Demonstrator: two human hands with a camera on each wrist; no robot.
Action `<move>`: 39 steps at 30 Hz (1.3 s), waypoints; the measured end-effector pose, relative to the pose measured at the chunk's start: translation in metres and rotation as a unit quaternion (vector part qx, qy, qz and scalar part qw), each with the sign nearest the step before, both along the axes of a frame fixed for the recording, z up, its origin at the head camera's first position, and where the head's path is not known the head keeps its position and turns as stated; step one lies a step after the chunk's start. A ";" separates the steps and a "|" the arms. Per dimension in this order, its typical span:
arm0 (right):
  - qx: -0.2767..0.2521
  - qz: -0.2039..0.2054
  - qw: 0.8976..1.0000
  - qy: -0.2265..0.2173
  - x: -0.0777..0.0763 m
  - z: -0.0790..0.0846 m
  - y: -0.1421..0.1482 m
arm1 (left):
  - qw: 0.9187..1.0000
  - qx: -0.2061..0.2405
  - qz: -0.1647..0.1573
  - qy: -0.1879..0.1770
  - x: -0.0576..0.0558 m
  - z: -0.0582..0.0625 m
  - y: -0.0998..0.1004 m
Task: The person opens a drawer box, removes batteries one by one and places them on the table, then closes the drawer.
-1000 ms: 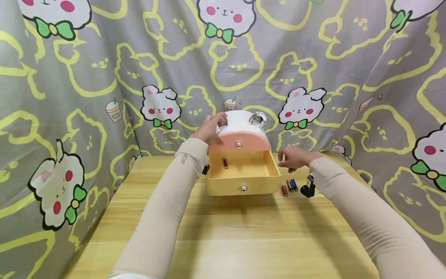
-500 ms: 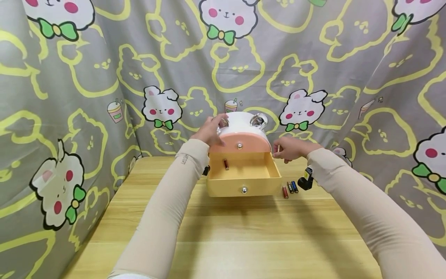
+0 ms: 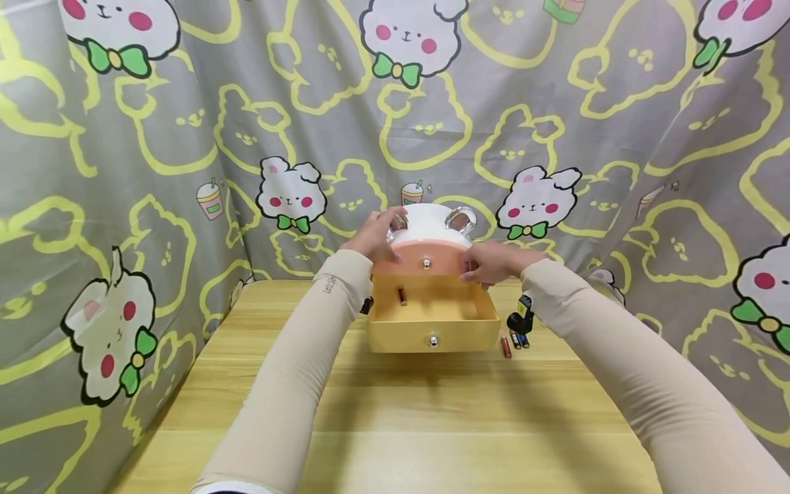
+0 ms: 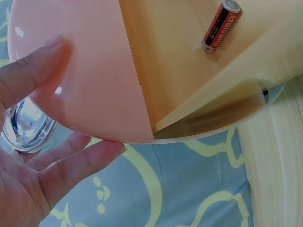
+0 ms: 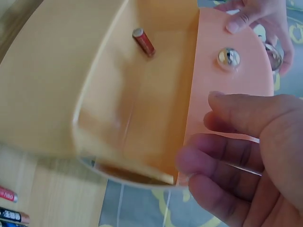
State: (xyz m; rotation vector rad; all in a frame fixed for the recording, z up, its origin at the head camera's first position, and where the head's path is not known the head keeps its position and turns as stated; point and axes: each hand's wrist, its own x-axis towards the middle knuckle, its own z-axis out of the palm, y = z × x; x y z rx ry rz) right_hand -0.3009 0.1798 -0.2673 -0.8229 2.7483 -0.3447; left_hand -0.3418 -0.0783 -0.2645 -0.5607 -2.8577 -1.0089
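A small drawer cabinet with a white top [image 3: 426,219] and shiny ear-like loops stands on the table. Its pink upper drawer [image 3: 410,257] is closed, while the yellow lower drawer [image 3: 401,337] is pulled out. One red battery [image 4: 221,27] lies inside the yellow drawer. My left hand [image 3: 372,237] grips the cabinet's upper left edge, its thumb on the pink front and its fingers along the side. Close before the pink front's right part, my right hand [image 5: 279,156] has loosely bent fingers, with nothing between thumb and fingers.
On the wooden table [image 3: 432,425], right of the yellow drawer, lie a red battery [image 3: 506,347] and two darker ones, partly overlapped by the black wrist camera [image 3: 521,315]. A grey cartoon-print curtain [image 3: 345,137] surrounds the table at the back and sides.
My right hand has moved left, from beside the cabinet to in front of the pink drawer's right part. My left hand keeps its grip, and the drawers stay as they were.
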 end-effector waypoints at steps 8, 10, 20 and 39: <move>0.011 0.033 0.998 -0.051 -0.005 -0.004 -0.022 | 1.000 -0.009 0.000 0.002 -0.002 -0.001 -0.001; 0.026 0.026 0.997 -0.071 -0.007 -0.004 -0.028 | 1.000 -0.009 -0.002 0.005 -0.003 0.000 -0.002; 0.056 0.048 0.987 -0.141 -0.020 -0.012 -0.047 | 1.000 -0.014 -0.002 0.012 0.000 0.000 -0.003; 0.092 0.024 0.957 -0.275 -0.030 -0.027 -0.087 | 1.000 -0.007 -0.005 0.013 0.000 -0.002 -0.003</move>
